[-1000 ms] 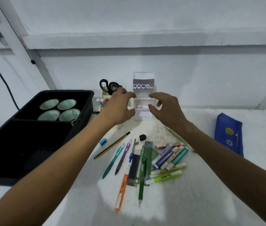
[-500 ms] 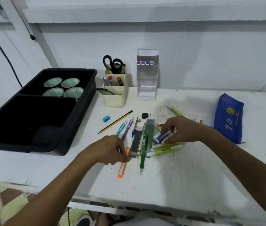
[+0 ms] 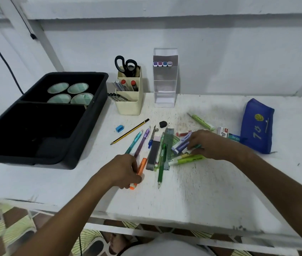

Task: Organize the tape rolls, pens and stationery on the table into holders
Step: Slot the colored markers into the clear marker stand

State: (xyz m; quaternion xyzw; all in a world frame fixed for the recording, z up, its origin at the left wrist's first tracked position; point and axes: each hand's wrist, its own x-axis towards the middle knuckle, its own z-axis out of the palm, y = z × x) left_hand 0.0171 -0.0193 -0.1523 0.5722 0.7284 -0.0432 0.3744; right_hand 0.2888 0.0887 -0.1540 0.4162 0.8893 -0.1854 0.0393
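Note:
A heap of pens, markers and a green ruler lies mid-table. My left hand grips an orange highlighter at the heap's left end. My right hand is down on the heap's right side, its fingers curled on a teal-and-white marker beside a purple marker. A cream pen holder with scissors and markers and a clear acrylic holder with several markers on its top tier stand at the back. Tape rolls sit in the black tray.
A blue pencil case lies at the right, a small white box and a green pen near it. A pencil, a blue sharpener and a black eraser lie behind the heap. The table's front edge is close below.
Both hands left the clear holder at the back and came down to the heap. The left hand took hold of the orange highlighter, and the right closed on the markers.

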